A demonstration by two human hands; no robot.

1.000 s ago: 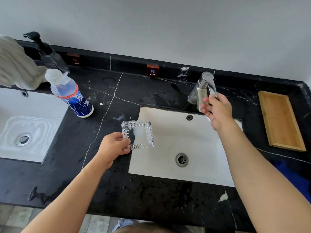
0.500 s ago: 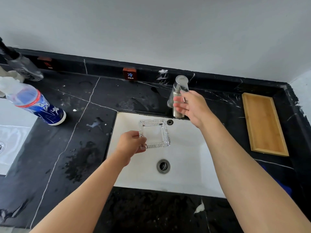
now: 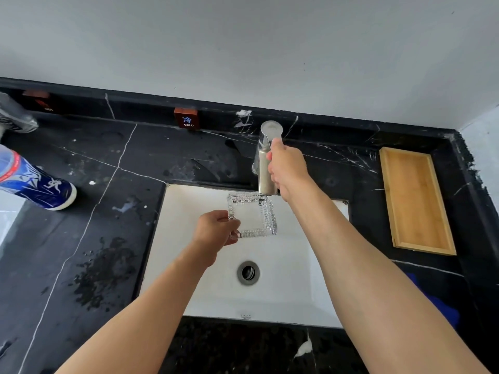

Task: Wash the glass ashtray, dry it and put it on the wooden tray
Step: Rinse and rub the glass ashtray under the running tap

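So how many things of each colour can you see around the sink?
Clear: 1, glass ashtray
Silver: 1, tap
Wooden brown: 1, tray
Blue and white: 1, bottle
White: 1, sink
Total: 5

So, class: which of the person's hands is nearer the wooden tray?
Right. The right hand grips the tap, just left of the wooden tray; the left hand holds the ashtray farther left.
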